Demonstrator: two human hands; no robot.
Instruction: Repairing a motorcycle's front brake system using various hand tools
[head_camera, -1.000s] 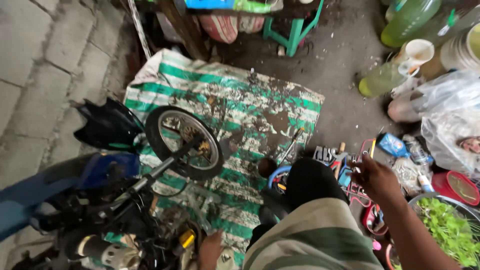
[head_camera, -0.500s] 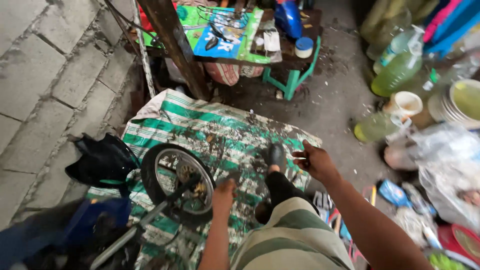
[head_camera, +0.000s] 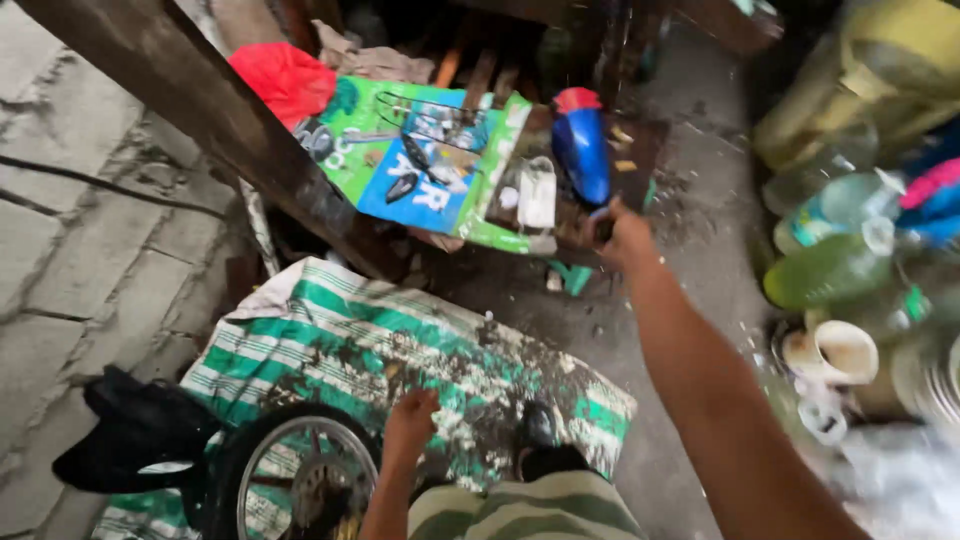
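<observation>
My right hand (head_camera: 625, 235) is stretched out to the edge of a low cluttered table (head_camera: 640, 150), just under a blue bottle with a red cap (head_camera: 581, 150). Its fingers are curled; blur hides whether they hold anything. A small white container (head_camera: 537, 192) stands left of the bottle on a green and blue printed sheet (head_camera: 420, 165). My left hand (head_camera: 410, 420) is a closed fist pressed down on a dirty green-and-white striped mat (head_camera: 400, 335), right beside a small spoked wheel (head_camera: 300, 480).
A slanted dark wooden post (head_camera: 220, 130) crosses the upper left. A black bag (head_camera: 135, 430) lies left of the wheel. Green plastic bottles (head_camera: 830, 265) and a white cup (head_camera: 835, 350) crowd the right side. My dark shoe (head_camera: 535, 430) rests on the mat.
My right hand has moved from above the mat forward and up to the table by the blue bottle. The view has tilted up toward the table. My left hand stays on the mat.
</observation>
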